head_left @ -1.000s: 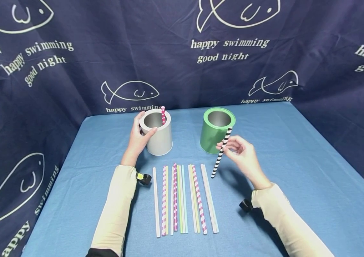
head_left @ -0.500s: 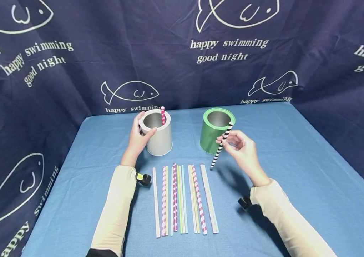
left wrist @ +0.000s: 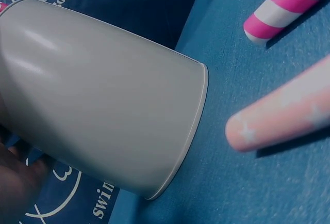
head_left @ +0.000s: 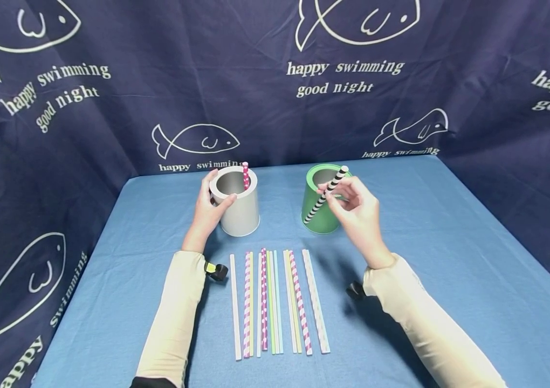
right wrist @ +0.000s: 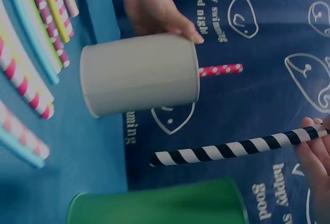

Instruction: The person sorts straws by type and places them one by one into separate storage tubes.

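Note:
My left hand (head_left: 208,207) grips the white can (head_left: 242,215) at its rim, thumb on the near side and fingers round the left. A red straw with white dots (head_left: 246,175) stands inside that can and pokes above its rim. Between thumb and fingertips, my right hand (head_left: 356,210) pinches a black-and-white striped paper straw (right wrist: 227,150) near its upper end. The straw slants, its lower end pointing down and left. In the head view it overlaps the front of the green can (head_left: 323,218); the right wrist view shows it between the two cans.
A row of paper straws (head_left: 247,307) lies on the blue cloth in front of the cans, in pink, purple, yellow, green and pale blue. A pale patterned straw (head_left: 315,302) lies at the row's right end. Behind the cans hangs a dark blue printed curtain (head_left: 275,118).
My right hand has lifted the striped straw up and to the left, and the straw now tilts more across the green can. The left hand stays on the white can.

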The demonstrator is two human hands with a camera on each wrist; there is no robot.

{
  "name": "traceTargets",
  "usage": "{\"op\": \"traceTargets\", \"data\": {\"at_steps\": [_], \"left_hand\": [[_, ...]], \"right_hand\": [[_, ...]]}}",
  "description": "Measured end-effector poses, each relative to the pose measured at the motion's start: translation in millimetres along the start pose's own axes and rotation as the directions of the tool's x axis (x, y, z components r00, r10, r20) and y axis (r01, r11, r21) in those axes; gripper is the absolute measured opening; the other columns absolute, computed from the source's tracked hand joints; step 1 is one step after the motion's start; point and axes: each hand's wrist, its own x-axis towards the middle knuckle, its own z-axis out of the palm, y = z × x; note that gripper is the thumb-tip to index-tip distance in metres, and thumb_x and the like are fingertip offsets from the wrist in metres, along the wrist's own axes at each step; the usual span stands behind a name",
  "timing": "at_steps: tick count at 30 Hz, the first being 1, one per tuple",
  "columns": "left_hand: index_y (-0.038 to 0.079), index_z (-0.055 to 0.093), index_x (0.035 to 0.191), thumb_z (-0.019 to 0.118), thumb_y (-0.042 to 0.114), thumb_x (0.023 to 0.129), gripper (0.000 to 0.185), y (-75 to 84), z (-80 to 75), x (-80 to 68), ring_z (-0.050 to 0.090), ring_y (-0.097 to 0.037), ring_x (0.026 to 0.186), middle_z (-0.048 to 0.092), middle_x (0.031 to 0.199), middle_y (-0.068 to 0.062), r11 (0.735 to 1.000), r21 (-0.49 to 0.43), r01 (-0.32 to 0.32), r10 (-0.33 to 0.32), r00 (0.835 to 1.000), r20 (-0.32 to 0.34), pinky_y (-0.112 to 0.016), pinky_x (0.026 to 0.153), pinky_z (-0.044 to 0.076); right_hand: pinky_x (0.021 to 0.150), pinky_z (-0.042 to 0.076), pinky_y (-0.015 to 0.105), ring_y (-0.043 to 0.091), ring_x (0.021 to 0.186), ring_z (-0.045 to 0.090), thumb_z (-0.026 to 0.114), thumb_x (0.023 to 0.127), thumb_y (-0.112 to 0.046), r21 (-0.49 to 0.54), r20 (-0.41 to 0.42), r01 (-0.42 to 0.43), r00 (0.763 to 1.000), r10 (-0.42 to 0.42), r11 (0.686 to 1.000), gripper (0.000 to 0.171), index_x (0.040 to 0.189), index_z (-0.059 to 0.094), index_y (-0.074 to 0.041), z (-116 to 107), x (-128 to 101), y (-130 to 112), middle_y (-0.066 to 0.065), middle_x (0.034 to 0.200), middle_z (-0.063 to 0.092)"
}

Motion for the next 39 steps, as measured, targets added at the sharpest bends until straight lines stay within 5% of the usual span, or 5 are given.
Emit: {"op": "traceTargets", "data": {"at_steps": [15, 19, 25, 39], "left_hand": [[0.001, 0.027, 0.15, 0.066, 0.011, 0.086, 0.076, -1.0, -2.4, 1.7, 0.036, -0.036, 0.138, 0.033, 0.153, -0.021, 1.0, -0.004, 0.005, -0.005, 1.0, 0.005, -0.052, 0.113, 0.033], [0.005, 0.026, 0.151, 0.067, 0.012, 0.085, 0.077, -16.4, -3.0, 8.9, 0.036, -0.034, 0.139, 0.032, 0.154, -0.018, 1.0, -0.006, 0.014, -0.013, 1.0, 0.003, -0.051, 0.113, 0.033], [0.011, 0.028, 0.151, 0.07, 0.015, 0.084, 0.079, -38.5, -0.5, 16.6, 0.036, -0.03, 0.14, 0.032, 0.155, -0.013, 1.0, -0.025, 0.0, 0.0, 1.0, -0.006, -0.049, 0.114, 0.033], [0.01, 0.03, 0.149, 0.071, 0.018, 0.083, 0.078, -42.7, -0.4, 17.4, 0.04, -0.031, 0.137, 0.034, 0.153, -0.013, 0.999, -0.017, -0.032, 0.031, 0.999, -0.027, -0.05, 0.111, 0.036]], "right_hand": [[0.085, 0.057, 0.027, 0.015, 0.094, 0.072, 0.062, 0.087, 0.011, 0.152, -0.064, 0.162, 0.986, -0.153, 0.975, 0.028, 0.1, 0.058, -0.014, 46.4, 23.2, -24.0, -0.001, 0.098, 0.073], [0.085, 0.057, 0.027, 0.016, 0.094, 0.072, 0.062, 0.086, 0.011, 0.169, -0.064, 0.182, 0.983, -0.174, 0.969, 0.028, 0.1, 0.058, -0.013, 56.7, 29.1, -25.2, -0.001, 0.099, 0.073], [0.082, 0.057, 0.024, 0.014, 0.093, 0.072, 0.062, 0.086, 0.011, 0.197, -0.071, 0.188, 0.981, -0.178, 0.962, 0.03, 0.101, 0.057, -0.014, 69.8, 35.9, -24.0, -0.003, 0.099, 0.073], [0.082, 0.057, 0.024, 0.01, 0.091, 0.072, 0.061, 0.087, 0.01, 0.231, -0.112, 0.185, 0.98, -0.163, 0.955, 0.029, 0.101, 0.056, -0.015, 102.7, 44.2, -7.9, -0.007, 0.097, 0.073]]}}
